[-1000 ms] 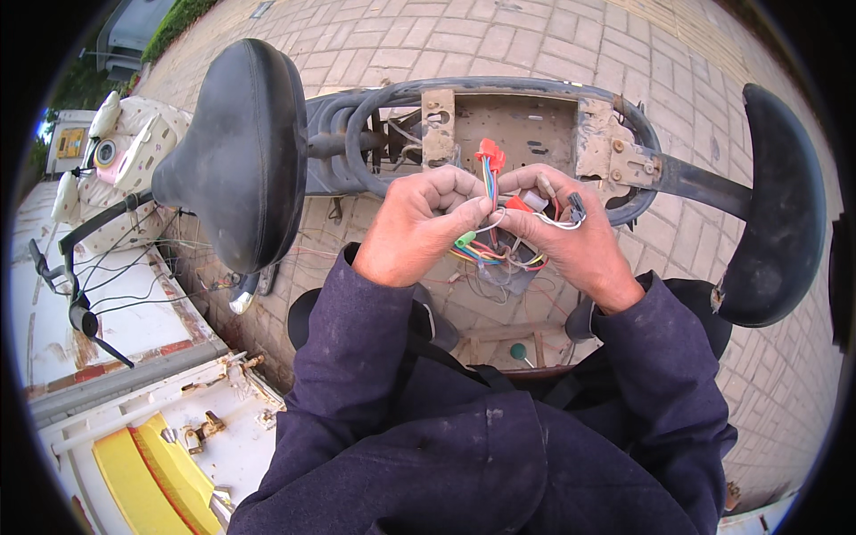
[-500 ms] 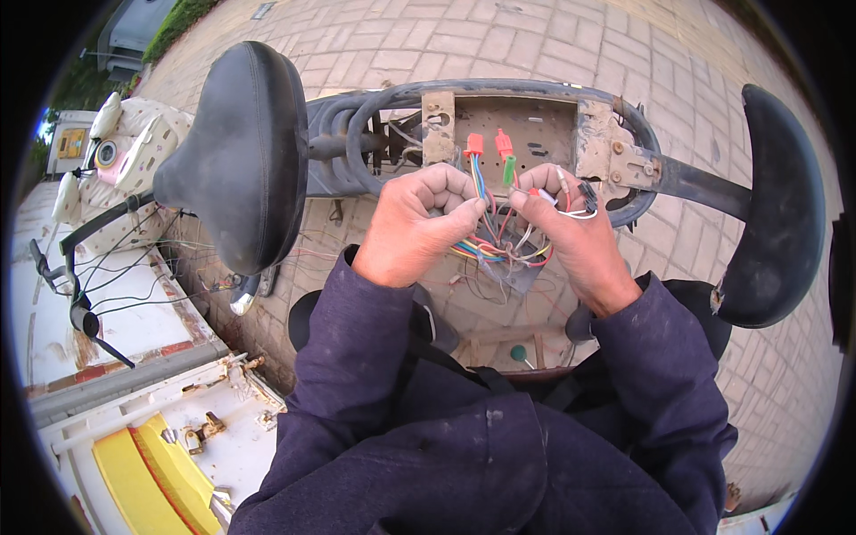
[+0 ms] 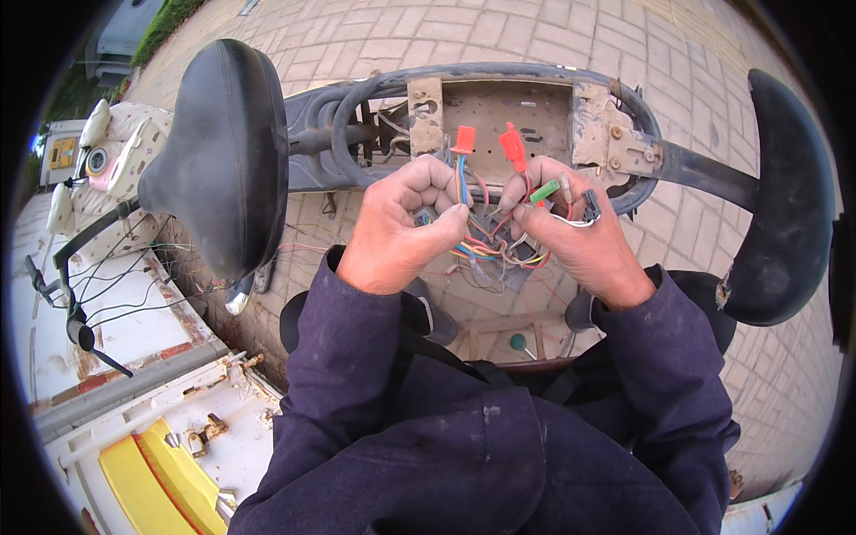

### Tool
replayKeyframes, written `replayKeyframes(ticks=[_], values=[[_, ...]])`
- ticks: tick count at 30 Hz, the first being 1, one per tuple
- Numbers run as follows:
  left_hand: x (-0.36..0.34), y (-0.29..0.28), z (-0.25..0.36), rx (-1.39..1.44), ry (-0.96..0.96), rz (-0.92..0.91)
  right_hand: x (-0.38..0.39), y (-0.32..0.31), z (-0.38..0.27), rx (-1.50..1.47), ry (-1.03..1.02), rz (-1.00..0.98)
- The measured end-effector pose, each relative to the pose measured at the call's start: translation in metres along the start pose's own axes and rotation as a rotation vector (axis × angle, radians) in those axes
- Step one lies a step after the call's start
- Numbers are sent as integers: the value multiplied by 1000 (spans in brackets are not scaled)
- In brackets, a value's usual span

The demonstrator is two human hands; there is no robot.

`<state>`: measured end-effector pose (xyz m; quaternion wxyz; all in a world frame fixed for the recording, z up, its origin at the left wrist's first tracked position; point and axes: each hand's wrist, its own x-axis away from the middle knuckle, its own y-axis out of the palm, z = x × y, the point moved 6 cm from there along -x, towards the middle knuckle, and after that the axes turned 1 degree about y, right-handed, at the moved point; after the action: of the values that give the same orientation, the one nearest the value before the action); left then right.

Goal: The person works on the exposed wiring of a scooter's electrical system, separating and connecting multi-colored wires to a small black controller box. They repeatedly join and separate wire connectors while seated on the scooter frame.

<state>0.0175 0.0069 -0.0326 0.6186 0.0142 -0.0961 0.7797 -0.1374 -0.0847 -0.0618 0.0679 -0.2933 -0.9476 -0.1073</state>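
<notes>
Above the frame's centre, the left hand (image 3: pixel 403 228) pinches wires (image 3: pixel 461 176) below a red connector (image 3: pixel 465 139); the right hand (image 3: pixel 587 239) holds a red plug (image 3: pixel 513 149) and green sleeve (image 3: pixel 544 191); sorting leads seems in hand; next probably calls for singling one out.

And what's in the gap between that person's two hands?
In the head view, a bundle of coloured wires lies between the left hand and the right hand.
</notes>
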Motion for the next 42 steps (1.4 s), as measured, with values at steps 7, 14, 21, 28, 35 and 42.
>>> replayKeyframes(ticks=[7, 14, 21, 28, 35, 42], values=[[2, 1, -5, 6, -51, -37, 1, 3, 0, -2, 12, 32], [1, 3, -6, 101, -89, -25, -3, 6, -1, 13, -14, -14], [-2, 5, -12, 94, -109, -63, 0, 7, 3, -22, 82, -58], [-5, 5, -9, -67, -35, -142, -1, 4, 8, -58, 81, 2], [-8, 5, 2, -321, 134, -129, -3, 4, 10, -66, 80, 13], [-9, 8, -1, -184, 86, -142, -1, 5, 9, -142, 120, 9]])
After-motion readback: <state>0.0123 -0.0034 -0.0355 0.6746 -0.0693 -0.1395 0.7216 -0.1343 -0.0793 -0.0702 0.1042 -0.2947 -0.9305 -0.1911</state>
